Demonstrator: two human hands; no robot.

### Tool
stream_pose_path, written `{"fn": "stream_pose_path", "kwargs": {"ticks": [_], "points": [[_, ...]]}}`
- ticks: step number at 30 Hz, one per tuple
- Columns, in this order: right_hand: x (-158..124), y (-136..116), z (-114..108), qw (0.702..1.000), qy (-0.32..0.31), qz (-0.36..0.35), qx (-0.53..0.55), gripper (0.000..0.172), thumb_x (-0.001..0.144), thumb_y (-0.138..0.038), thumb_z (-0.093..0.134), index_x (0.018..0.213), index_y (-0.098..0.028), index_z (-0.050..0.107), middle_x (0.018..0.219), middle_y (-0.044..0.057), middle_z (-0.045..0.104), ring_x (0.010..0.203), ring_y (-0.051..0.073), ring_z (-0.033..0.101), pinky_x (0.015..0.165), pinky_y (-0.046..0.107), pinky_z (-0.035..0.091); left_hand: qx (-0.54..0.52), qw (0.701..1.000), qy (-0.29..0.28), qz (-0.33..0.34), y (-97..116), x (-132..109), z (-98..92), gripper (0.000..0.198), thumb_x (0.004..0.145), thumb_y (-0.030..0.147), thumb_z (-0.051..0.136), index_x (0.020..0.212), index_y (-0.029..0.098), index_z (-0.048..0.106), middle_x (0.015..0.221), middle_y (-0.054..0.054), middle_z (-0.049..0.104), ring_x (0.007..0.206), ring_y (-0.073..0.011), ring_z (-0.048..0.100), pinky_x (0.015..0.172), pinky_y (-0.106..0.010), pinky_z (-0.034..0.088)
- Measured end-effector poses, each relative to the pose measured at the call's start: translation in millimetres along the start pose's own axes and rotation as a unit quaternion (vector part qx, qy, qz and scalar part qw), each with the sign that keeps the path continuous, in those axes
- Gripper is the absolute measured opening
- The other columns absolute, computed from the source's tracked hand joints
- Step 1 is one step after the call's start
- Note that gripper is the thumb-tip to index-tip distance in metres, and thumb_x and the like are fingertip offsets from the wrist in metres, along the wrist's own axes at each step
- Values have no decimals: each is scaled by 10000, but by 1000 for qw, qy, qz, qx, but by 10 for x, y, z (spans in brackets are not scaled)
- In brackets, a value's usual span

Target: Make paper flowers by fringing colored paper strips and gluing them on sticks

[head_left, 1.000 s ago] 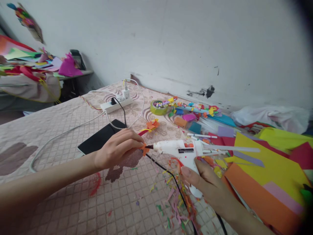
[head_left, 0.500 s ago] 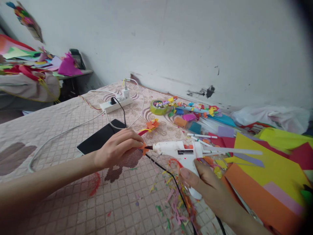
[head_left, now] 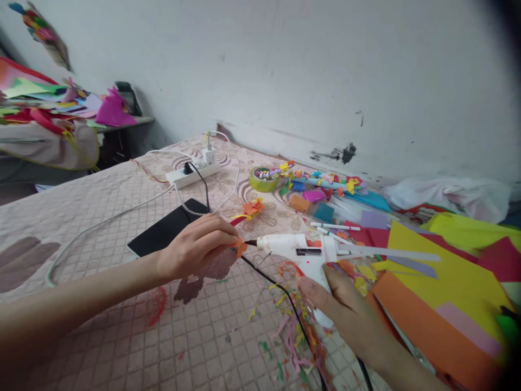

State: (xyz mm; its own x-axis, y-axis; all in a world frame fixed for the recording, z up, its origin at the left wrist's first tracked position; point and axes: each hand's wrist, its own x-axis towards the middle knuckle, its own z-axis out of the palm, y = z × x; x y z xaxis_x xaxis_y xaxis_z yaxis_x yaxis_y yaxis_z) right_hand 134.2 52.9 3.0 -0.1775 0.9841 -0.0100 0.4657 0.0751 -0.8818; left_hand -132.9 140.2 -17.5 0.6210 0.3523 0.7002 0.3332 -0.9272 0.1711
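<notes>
My left hand [head_left: 201, 241] pinches a small orange paper flower [head_left: 241, 247] between its fingertips, over the patterned tablecloth. My right hand [head_left: 337, 298] is wrapped round the handle of a white hot glue gun [head_left: 287, 245], its dark nozzle pointing left, at or very close to the flower. A long clear glue stick [head_left: 407, 252] sticks out of the gun's back, and a small red light shows on its body. Just beyond my left hand lies a red stem with an orange and yellow paper flower cluster [head_left: 253, 207].
A white power strip [head_left: 193, 175] with cables stands behind a black flat device [head_left: 163, 232]. A black cord runs beneath the gun among paper scraps [head_left: 293, 347]. On the right lie scissors [head_left: 407, 339], orange and yellow sheets [head_left: 443, 266]. A tape roll [head_left: 264, 183] sits near the wall.
The glue gun's nozzle has shifted slightly, showing a little more of its tip beside the orange flower, which has turned a little. Both hands keep their holds.
</notes>
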Motion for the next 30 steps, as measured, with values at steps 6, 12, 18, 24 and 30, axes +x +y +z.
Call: {"fn": "stream_pose_path", "kwargs": {"ticks": [6, 12, 18, 24, 30], "points": [[10, -3, 24, 1000, -10, -21, -19, 318, 872, -444, 463, 689, -192, 528, 634, -15, 524, 580, 139, 478, 495, 222, 375, -2, 1000, -5, 1, 16, 10, -6, 208, 818, 60, 531, 992, 168, 564, 945, -74, 646, 857, -158, 606, 754, -312, 505], [12, 11, 30, 1000, 2, -7, -22, 335, 875, -459, 455, 682, -192, 519, 627, -20, 520, 573, 136, 472, 498, 223, 371, -1, 1000, -2, -6, 11, 6, 7, 195, 827, 77, 524, 992, 172, 566, 940, -71, 646, 839, -152, 611, 747, -308, 515], [29, -8, 38, 999, -4, -29, -40, 346, 868, -468, 451, 663, -197, 520, 610, -20, 503, 572, 144, 475, 499, 231, 377, -7, 1000, -12, -2, 12, 15, -15, 207, 814, 56, 535, 988, 165, 564, 946, -71, 640, 859, -153, 604, 766, -309, 512], [13, -14, 37, 999, 15, -20, -38, 340, 869, -454, 464, 641, -204, 490, 598, -21, 490, 557, 141, 460, 487, 227, 371, 1, 1000, -17, -11, 20, 16, -33, 206, 822, 62, 525, 994, 169, 564, 940, -68, 640, 848, -155, 602, 759, -311, 505], [11, -3, 53, 999, 9, -24, -28, 345, 863, -456, 474, 633, -200, 487, 598, -25, 490, 560, 136, 455, 498, 224, 377, 3, 1000, -13, -14, 35, 31, -38, 188, 830, 72, 517, 975, 178, 571, 925, -61, 640, 836, -148, 603, 750, -295, 509]]}}
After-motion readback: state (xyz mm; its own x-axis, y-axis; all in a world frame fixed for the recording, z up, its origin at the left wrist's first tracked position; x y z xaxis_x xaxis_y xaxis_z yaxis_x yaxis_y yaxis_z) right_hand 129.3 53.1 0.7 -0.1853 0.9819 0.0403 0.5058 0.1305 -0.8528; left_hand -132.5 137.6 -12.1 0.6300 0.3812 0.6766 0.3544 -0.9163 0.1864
